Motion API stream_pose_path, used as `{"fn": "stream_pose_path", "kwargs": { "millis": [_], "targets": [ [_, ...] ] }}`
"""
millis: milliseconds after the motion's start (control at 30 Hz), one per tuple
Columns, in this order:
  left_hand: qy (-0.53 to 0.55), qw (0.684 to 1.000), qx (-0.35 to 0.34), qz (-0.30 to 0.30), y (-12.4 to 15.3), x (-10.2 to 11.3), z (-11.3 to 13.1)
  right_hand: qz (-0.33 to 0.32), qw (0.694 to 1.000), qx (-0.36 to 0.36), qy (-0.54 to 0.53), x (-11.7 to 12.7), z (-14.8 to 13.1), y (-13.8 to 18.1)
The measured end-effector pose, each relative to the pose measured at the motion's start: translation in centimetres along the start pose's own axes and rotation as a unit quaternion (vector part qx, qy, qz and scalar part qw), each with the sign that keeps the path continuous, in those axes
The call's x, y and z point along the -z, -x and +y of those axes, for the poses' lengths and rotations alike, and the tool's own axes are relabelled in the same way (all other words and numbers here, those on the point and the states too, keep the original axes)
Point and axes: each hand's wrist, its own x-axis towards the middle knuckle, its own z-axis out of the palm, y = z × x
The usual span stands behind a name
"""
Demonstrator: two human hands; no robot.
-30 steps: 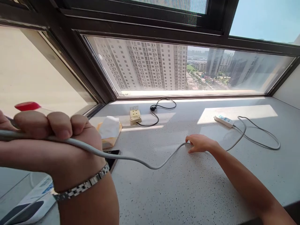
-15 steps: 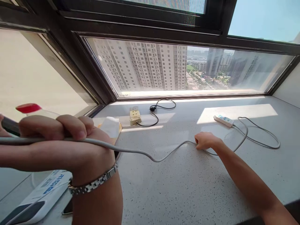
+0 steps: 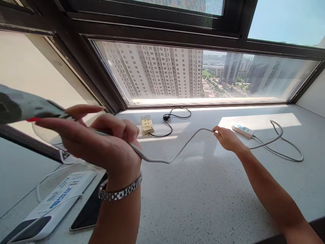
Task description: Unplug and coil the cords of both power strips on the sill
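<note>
Blue characters are printed on the white box (image 3: 54, 200) at the lower left of the bench (image 3: 203, 203), too blurred to read; nothing else carries legible writing.

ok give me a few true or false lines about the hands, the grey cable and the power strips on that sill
1. The right hand pinches the grey cable. True.
2. The grey cable runs to the yellow power strip. False: it runs to the white power strip; the yellow one has a black cord.
3. The left hand wears a metal watch. True.
4. The right hand rests flat on the sill. False: it is raised, lifting the cable.
5. A phone lies by the left wrist. True.
</note>
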Motion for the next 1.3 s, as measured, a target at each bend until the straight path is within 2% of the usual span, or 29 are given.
{"fn": "stream_pose_path", "kwargs": {
  "millis": [100,167,233,300,367,433,500,600,700,800,867,1000,1067,1200,1300],
  "targets": [
    [-0.028,0.994,-0.027,-0.103,0.9,-0.9,-1.3,0.075,0.993,0.076,-0.042,1.3,-0.6,1.1],
    [-0.037,0.984,0.0,-0.176,1.5,-1.1,-2.6,0.117,0.983,0.139,-0.025,1.9,-1.0,1.8],
    [-0.046,0.973,0.027,-0.224,2.1,-1.3,-3.9,0.173,0.962,0.211,-0.011,2.3,-1.3,2.4],
    [-0.062,0.963,0.047,-0.259,3.1,-1.6,-4.9,0.242,0.926,0.289,-0.031,2.3,-1.7,2.8],
    [-0.08,0.953,0.044,-0.289,4.4,-2.1,-5.5,0.308,0.875,0.364,-0.089,2.1,-2.1,3.1],
    [-0.086,0.944,0.02,-0.318,5.9,-2.7,-5.6,0.346,0.825,0.415,-0.163,1.7,-2.7,3.5],
    [-0.078,0.933,-0.006,-0.351,7.5,-3.3,-5.5,0.36,0.79,0.432,-0.244,1.3,-3.4,3.9],
    [-0.055,0.914,-0.004,-0.401,9.7,-3.9,-5.3,0.391,0.74,0.411,-0.361,0.7,-4.6,4.7],
    [-0.021,0.893,0.054,-0.447,11.5,-4.3,-5.2,0.432,0.683,0.354,-0.47,0.4,-5.7,5.2],
    [-0.014,0.882,0.087,-0.463,12.8,-4.5,-5.1,0.447,0.635,0.288,-0.56,0.4,-6.3,5.3],
    [-0.029,0.883,0.077,-0.463,13.3,-4.5,-5.1,0.423,0.626,0.246,-0.606,0.4,-6.5,5.0],
    [-0.077,0.88,0.017,-0.469,13.7,-4.2,-5.4,0.34,0.658,0.163,-0.652,0.2,-6.4,4.6],
    [-0.115,0.881,-0.002,-0.46,13.7,-4.2,-5.6,0.32,0.655,0.131,-0.672,0.2,-6.6,4.5],
    [-0.161,0.887,0.026,-0.432,13.4,-4.2,-5.8,0.272,0.59,0.06,-0.758,0.4,-7.0,4.8],
    [-0.129,0.899,0.055,-0.414,13.2,-4.4,-5.8,0.231,0.558,0.036,-0.796,0.4,-7.2,5.1]
  ]
}}
